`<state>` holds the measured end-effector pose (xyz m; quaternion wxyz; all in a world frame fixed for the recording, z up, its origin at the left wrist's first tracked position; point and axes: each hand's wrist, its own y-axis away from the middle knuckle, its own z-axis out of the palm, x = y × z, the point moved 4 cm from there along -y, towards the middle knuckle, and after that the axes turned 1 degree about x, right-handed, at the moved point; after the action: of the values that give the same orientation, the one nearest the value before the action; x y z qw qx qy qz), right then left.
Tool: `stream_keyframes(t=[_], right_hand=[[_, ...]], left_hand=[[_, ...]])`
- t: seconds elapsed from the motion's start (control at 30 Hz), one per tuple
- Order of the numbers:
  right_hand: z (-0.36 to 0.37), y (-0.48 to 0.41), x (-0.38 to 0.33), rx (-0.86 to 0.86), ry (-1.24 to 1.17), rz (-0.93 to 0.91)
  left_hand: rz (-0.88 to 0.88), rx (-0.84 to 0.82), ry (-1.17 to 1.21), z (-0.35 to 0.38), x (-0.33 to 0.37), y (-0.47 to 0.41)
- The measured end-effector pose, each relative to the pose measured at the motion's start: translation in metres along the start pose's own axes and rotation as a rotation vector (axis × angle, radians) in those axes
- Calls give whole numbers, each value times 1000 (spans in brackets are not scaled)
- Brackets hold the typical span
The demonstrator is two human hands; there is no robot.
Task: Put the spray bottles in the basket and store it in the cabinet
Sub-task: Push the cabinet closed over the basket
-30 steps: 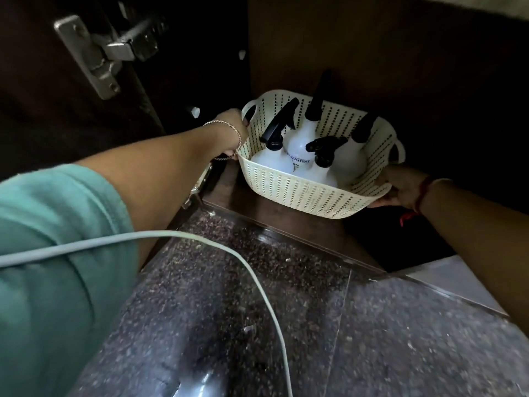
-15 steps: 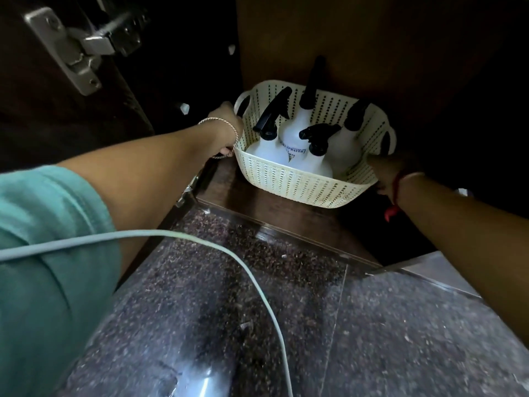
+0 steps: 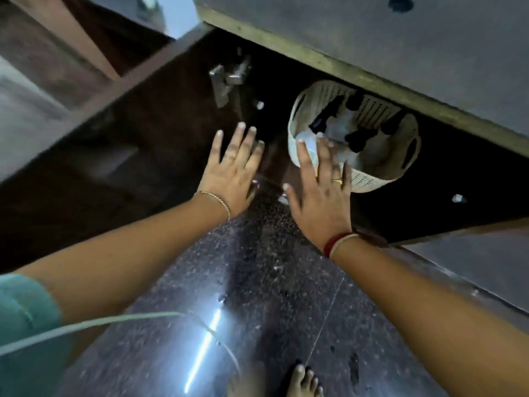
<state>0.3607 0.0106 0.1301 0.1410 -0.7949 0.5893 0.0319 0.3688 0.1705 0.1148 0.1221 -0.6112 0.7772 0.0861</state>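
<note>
One cream perforated basket [image 3: 372, 179] is seen inside the dark wooden cabinet [image 3: 171, 144], beneath the stone countertop [image 3: 372, 38]. Spray bottles [image 3: 337, 130] stand in it — black trigger heads, white bodies — but blur leaves their number uncertain. Two hands are raised before the opening: the left hand [image 3: 229, 170] and the right hand [image 3: 320, 193], both spread flat with fingers apart, nothing held. One hinge [image 3: 226, 81] is fixed to the door. The floor [image 3: 257, 296] is polished speckled granite — bare toes are cut off at the bottom edge.
</note>
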Motion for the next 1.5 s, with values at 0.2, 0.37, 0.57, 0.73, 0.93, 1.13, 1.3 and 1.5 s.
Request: stream_keyframes(t=[0.2,0.37,0.57,0.73,0.93,1.13,1.3,1.5], right_hand=[[-42,3,-96,-64,-35,-275],[-88,4,-166,-49,-79,-483],[-138,-13,-213,-72,-26,-585],[-162,-34,-244,-129,17,-639],[-142,-42,-266,-236,53,-657],[-102,-21,-262,-366,76,-680],[-101,-18,-259,-416,42,-673],[-111,-10,-256,-452,-40,-619]], left_hand=[[105,45,-268,-61,-58,77],[77,108,-226,-112,-90,131],[-156,50,-143,-160,-147,180],[-386,-37,-32,-173,-183,200],[-527,-197,97,-141,-194,209],[-649,-263,273,-118,-194,218],[-750,-325,463,-113,-191,219],[-569,-453,660,-120,-176,224]])
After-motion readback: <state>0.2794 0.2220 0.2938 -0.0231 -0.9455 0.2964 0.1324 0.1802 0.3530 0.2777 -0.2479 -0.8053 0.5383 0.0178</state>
